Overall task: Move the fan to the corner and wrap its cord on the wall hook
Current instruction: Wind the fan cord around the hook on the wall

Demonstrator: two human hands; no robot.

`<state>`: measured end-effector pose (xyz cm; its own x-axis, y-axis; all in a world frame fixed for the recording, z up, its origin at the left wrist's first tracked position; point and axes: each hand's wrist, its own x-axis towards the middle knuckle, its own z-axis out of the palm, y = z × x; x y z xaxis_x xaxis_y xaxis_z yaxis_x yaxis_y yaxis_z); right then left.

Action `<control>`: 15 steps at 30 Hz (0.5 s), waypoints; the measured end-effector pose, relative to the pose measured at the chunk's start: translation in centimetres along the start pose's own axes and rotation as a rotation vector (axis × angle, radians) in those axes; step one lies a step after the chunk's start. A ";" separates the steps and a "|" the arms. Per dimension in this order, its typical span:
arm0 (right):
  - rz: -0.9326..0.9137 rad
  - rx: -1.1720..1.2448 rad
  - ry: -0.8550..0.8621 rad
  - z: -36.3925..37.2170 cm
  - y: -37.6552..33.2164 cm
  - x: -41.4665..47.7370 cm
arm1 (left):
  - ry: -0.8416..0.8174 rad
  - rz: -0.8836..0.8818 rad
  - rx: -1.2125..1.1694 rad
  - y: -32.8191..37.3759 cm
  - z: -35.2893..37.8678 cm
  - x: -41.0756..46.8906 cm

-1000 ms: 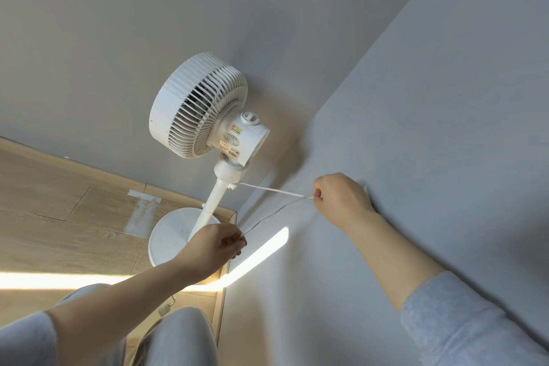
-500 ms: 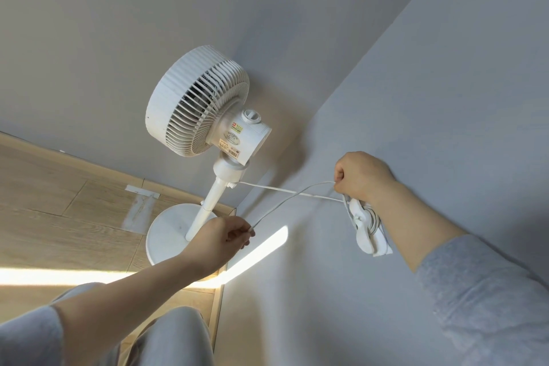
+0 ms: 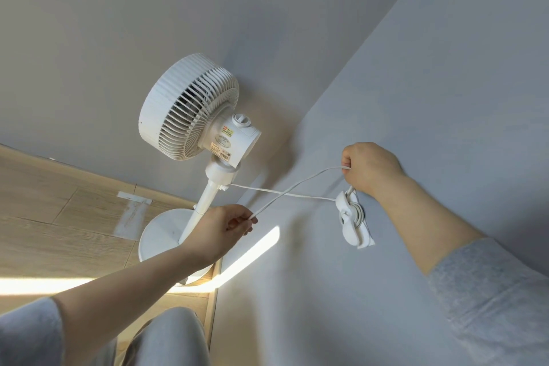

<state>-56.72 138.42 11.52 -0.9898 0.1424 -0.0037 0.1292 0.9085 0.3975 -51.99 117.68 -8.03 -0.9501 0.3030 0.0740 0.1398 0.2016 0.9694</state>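
A white pedestal fan [image 3: 193, 116] stands in the room corner on its round base [image 3: 157, 235]. Its thin white cord [image 3: 285, 194] runs from the pole to a white wall hook [image 3: 352, 221] on the right wall, where several turns lie coiled. My right hand [image 3: 371, 169] is just above the hook, pinching the cord. From there a loop of cord crosses down left to my left hand [image 3: 225, 227], which pinches it in front of the fan's base.
Two grey walls meet behind the fan. Pale wood flooring [image 3: 59, 217] with a taped strip [image 3: 133, 211] lies to the left. A sunlit band crosses the floor and lower wall. My grey-clad knees [image 3: 166, 339] are at the bottom.
My right hand rose off the hook, uncovering it with the cord coiled on it, and drew a loop upward. My left hand stayed by the base holding the cord.
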 end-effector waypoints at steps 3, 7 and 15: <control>0.010 0.093 0.038 -0.7 0.4 -1.4 | -0.009 0.015 0.021 0.6 -0.4 -0.6; 0.031 0.183 0.083 -1.0 0.8 -4.0 | -0.018 0.040 0.050 1.4 -0.8 -1.9; 0.024 0.256 0.086 -0.3 1.1 -8.4 | -0.055 0.040 0.066 1.6 -1.8 -5.0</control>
<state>-48.29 138.12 12.23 -0.9863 0.1414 0.0850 0.1530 0.9766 0.1512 -47.53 114.77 -6.45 -0.9267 0.3628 0.0979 0.1975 0.2486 0.9483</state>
